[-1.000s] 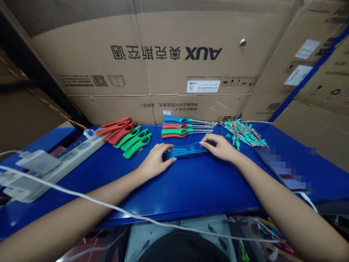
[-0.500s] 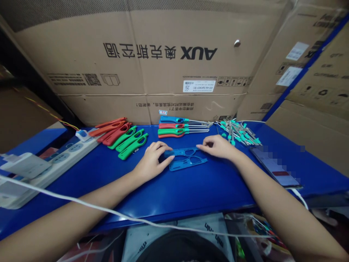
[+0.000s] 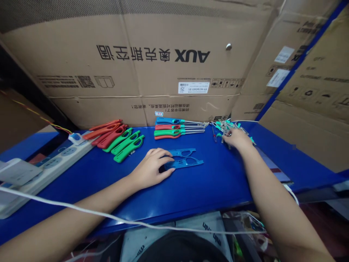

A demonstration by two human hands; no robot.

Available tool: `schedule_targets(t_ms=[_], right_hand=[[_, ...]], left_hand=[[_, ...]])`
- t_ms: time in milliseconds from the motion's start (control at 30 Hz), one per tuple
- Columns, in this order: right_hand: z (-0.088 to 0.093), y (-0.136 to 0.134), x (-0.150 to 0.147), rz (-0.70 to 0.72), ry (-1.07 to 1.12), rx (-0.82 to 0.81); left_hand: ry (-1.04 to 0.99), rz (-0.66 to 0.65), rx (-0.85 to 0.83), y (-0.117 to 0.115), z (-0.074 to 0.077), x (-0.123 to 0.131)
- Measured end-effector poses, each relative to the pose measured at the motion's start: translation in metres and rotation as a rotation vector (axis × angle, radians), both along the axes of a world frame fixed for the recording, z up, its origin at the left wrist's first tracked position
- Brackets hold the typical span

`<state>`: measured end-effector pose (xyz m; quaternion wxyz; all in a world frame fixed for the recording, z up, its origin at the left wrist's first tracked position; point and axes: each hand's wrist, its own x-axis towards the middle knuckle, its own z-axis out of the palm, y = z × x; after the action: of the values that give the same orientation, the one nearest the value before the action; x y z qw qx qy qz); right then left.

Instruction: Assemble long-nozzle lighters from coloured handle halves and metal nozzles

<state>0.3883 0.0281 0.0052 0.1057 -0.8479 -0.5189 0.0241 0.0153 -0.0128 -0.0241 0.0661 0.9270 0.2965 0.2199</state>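
Note:
Two blue plastic lighter handle halves (image 3: 188,162) lie side by side, hollow sides up, on the blue table. My left hand (image 3: 152,167) has its thumb and fingers closed about their left ends, gripping the nearer half. To the right, my right hand (image 3: 238,139) reaches into a heap of metal lighter rods with teal ends (image 3: 224,125). Its fingertips are pinched together among the rods; what they hold, if anything, is hidden. Behind the halves, a row of assembled long-nosed lighters (image 3: 169,127) in blue, red, green and orange points right.
Red and orange handle shells (image 3: 106,131) and green handle shells (image 3: 129,147) lie at the left, beside a white power strip (image 3: 58,163). A cardboard wall (image 3: 152,80) stands behind. A phone (image 3: 272,167) lies under my right forearm. A white cable (image 3: 136,220) crosses in front.
My right hand has left the right end of the blue halves and moved right and away into the rod heap. My left hand stays at the halves. The view has shifted slightly.

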Motion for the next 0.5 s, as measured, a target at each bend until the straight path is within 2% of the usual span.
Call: schedule_targets(t_ms=[233, 500], right_hand=[[-0.012, 0.007, -0.002, 0.011, -0.021, 0.067], [-0.014, 0.011, -0.005, -0.093, 0.010, 0.077]], left_hand=[[-0.023, -0.030, -0.045, 0.005, 0.002, -0.005], [0.009, -0.051, -0.041, 0.008, 0.003, -0.006]])
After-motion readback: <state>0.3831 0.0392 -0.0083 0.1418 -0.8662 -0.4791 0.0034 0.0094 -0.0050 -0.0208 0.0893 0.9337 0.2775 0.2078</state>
